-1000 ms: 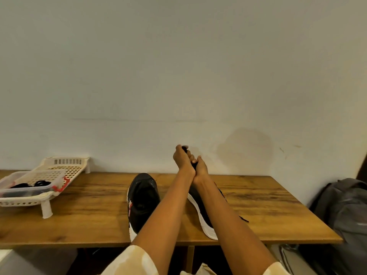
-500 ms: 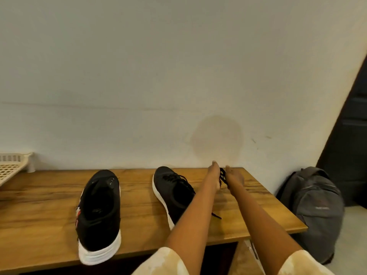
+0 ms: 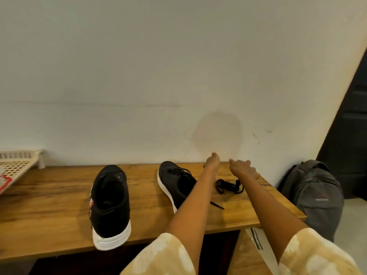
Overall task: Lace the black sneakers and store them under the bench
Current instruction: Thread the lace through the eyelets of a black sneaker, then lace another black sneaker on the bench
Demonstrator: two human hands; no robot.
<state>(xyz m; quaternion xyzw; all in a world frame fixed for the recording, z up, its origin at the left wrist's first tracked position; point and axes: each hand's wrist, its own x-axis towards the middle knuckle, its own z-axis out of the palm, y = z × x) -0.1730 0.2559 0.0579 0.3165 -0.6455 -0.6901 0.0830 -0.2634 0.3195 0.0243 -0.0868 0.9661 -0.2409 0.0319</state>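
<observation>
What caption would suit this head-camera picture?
Two empty hands, left and right, hover over a loose lace beside two sneakers on a bench.

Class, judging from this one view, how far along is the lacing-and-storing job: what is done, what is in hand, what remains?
Done: the right sneaker looks at least partly laced. In hand: nothing; the left hand and right hand hover empty above a loose black lace on the bench. Left: the left sneaker shows no lace, and both shoes sit on the bench, not under it.
</observation>
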